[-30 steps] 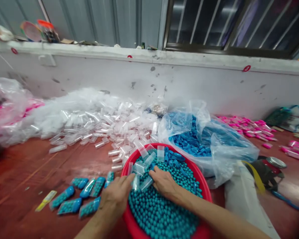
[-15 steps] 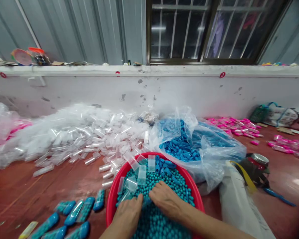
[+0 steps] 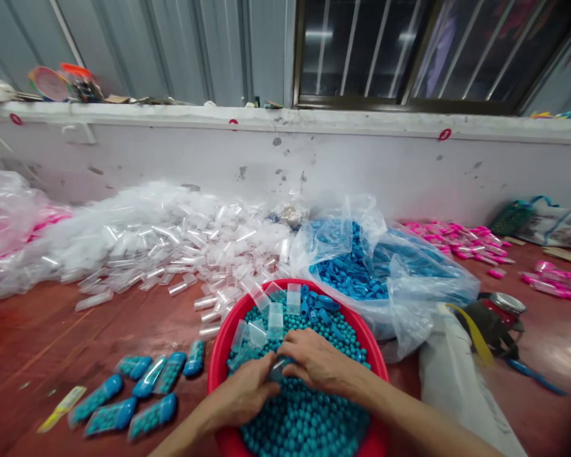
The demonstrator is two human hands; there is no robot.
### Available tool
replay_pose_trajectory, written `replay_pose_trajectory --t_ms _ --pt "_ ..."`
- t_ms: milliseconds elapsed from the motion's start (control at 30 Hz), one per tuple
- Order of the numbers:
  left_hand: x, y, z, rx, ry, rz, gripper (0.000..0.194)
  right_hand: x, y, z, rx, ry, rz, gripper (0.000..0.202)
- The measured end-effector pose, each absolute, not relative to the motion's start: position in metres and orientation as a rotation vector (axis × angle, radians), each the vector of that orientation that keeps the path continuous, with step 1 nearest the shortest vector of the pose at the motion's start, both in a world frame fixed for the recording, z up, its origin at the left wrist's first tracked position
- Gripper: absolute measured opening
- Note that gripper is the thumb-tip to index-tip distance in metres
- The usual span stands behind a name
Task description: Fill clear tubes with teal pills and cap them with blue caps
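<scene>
A red basin (image 3: 215, 355) full of small teal beads (image 3: 295, 419) stands in front of me. Over the beads, a clear plastic tube (image 3: 280, 368) lies between my two hands, mostly hidden by the fingers. My left hand (image 3: 247, 388) is closed around its near left end. Fingers of my right hand (image 3: 311, 357) curl over its other end. Several empty clear tubes (image 3: 275, 319) and blue caps (image 3: 321, 308) rest on the beads at the basin's far side.
Filled, blue-capped tubes (image 3: 105, 416) lie on the red floor at left, by a yellow-and-white strip (image 3: 63, 409). Behind is a heap of clear tubes (image 3: 171, 235). An open plastic bag (image 3: 404, 304) holds blue caps. At right are a white sack (image 3: 450, 374) and a metal-lidded jar (image 3: 504, 303).
My hands have lifted from the beads and come together on the clear tube. The view has shifted, so the basin and floor items sit slightly higher or further right.
</scene>
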State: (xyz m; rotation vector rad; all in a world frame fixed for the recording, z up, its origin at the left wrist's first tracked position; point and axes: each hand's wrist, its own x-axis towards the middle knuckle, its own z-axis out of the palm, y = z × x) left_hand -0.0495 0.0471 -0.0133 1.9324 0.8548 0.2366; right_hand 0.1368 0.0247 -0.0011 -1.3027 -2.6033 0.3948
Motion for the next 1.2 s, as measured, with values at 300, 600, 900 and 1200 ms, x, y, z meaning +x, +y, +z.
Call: replay_pose_trajectory --t_ms 300,600,900,1200 --pt "-0.051 0.045 -0.009 1.993 0.791 0.041 0.026 0.138 0.011 -0.012 -1.217 -2.72 0.26 0.013" --pt "-0.062 0.032 0.007 2.283 1.286 -0.057 0.029 0.167 0.021 0.003 -1.443 -2.611 0.071 0.011" --pt "-0.05 0.024 -0.003 2.391 1.228 -0.314 0.025 0.145 0.044 0.018 -1.518 -2.354 0.245 0.025" --pt "-0.047 0.027 -0.023 2.188 1.302 -0.106 0.007 0.148 0.02 -0.017 -1.644 -2.665 0.169 0.013"
